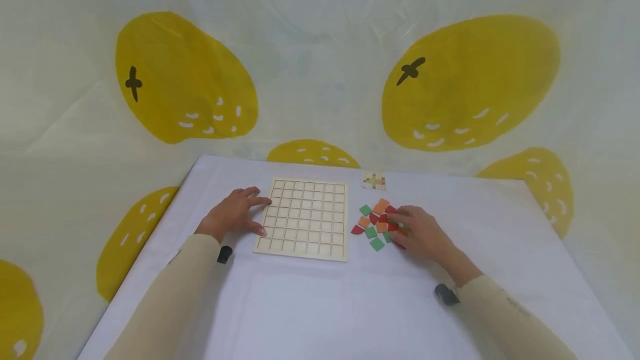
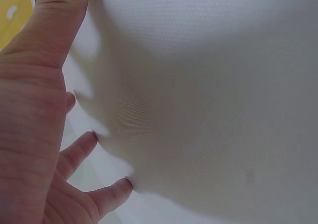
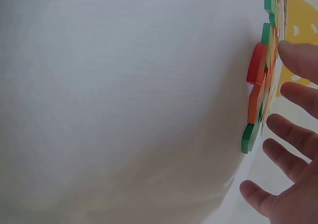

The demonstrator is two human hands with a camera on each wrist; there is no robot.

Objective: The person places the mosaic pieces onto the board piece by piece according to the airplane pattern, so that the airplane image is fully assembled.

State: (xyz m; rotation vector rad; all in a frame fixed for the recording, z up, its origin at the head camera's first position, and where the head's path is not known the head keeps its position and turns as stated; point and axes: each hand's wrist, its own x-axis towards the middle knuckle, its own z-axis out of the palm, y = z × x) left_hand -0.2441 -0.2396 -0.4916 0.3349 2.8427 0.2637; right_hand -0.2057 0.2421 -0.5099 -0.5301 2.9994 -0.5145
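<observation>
A pale wooden grid board (image 1: 306, 218) of square cells lies flat on the white table. My left hand (image 1: 235, 213) is spread at the board's left edge, with thumb and a fingertip on its rim. In the left wrist view, other fingertips (image 2: 121, 185) of the left hand rest on the cloth. Over the right side of a loose pile of tiles, my right hand (image 1: 420, 232) reaches with fingers apart. Green squares (image 1: 377, 244), orange squares (image 1: 382, 204) and red quarter-round pieces (image 1: 357, 230) make up the pile. The right fingers hide some of them.
Behind the pile, close to the table's far edge, lies a small pattern card (image 1: 374, 180). A white cloth (image 1: 310, 310) covers the table. A backdrop (image 1: 320, 71) printed with yellow fruit stands behind and beside it.
</observation>
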